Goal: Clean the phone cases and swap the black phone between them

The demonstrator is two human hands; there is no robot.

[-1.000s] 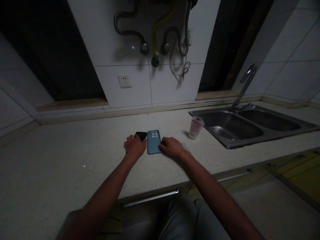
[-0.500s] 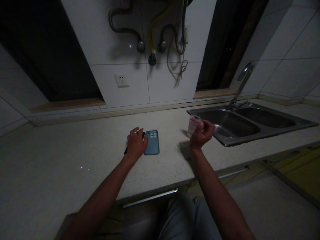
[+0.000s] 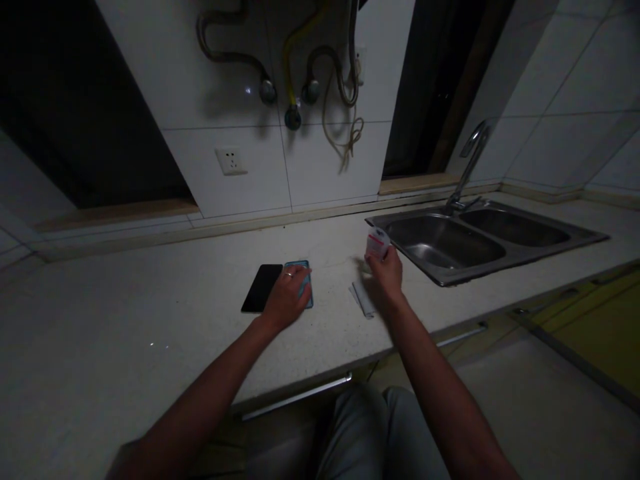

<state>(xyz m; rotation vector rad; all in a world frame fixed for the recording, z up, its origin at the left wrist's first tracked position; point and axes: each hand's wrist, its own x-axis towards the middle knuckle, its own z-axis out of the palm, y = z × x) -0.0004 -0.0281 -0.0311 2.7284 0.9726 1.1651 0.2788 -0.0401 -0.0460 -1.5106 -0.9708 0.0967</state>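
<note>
Right grip [image 3: 389, 272] now around cup [image 3: 378, 241], contents unclear

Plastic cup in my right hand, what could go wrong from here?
Your right hand could lose the plastic cup close to the sink, letting it tip or drop. Your left hand, over the blue phone case, might nudge the black phone lying beside it.

Beyond the right hand [image 3: 387, 270], to its right, are a sink [image 3: 445, 243] and tap [image 3: 467, 175]; on the wall [image 3: 193, 160] beyond the left hand [image 3: 287, 297], a socket [image 3: 231, 161] and, higher, a yellow hose [image 3: 288, 63].
</note>
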